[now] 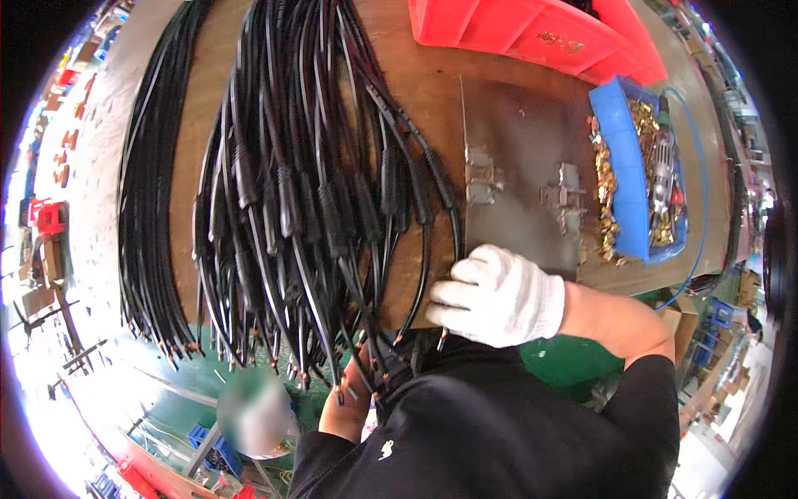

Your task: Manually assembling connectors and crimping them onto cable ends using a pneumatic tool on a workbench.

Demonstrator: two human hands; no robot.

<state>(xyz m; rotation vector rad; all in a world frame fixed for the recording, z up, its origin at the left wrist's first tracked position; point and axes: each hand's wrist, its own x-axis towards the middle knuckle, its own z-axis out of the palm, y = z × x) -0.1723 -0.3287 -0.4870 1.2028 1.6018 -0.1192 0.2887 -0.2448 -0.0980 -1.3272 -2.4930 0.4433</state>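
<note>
Gloved right hand (496,297) curled around one black cable (449,195); cable bundles (328,224) lay across bench (436,87); blue bin (619,170) of brass-coloured parts (644,123) stood at right; left hand was hidden

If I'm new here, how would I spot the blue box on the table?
At the far side of the table, find the red bin. Nearer you, right of the metal plate, sits the blue box: smaller than the red bin, holding golden pieces and a silvery tool.
</note>
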